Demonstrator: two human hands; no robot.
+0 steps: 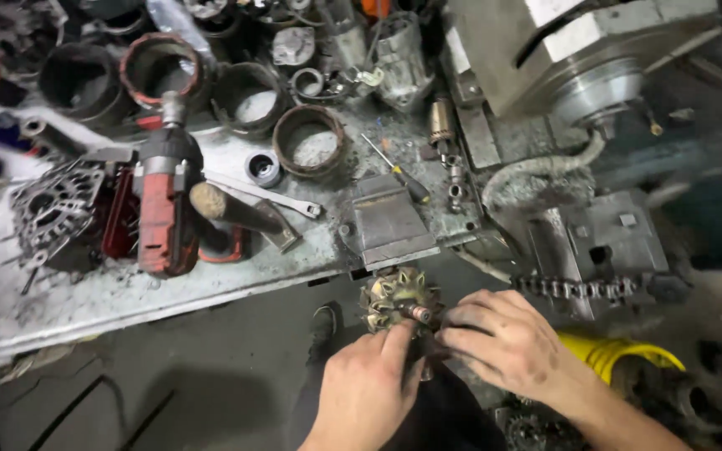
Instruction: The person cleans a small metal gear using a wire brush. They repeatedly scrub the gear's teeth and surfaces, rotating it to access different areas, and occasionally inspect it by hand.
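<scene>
While the left hand pinches the alternator rotor from below, just off the bench edge, the right hand closes its grip on the shaft; the rotor looks heavy, rigid and greasy, so the steel claw body seems a surer hold than the thin shaft.

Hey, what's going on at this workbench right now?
A person holds a grimy, claw-toothed metal rotor with a copper-coloured shaft end in front of a cluttered grey workbench. The left hand steadies it from below; the right hand pinches at the shaft. A red power tool lies untouched on the bench.
</scene>
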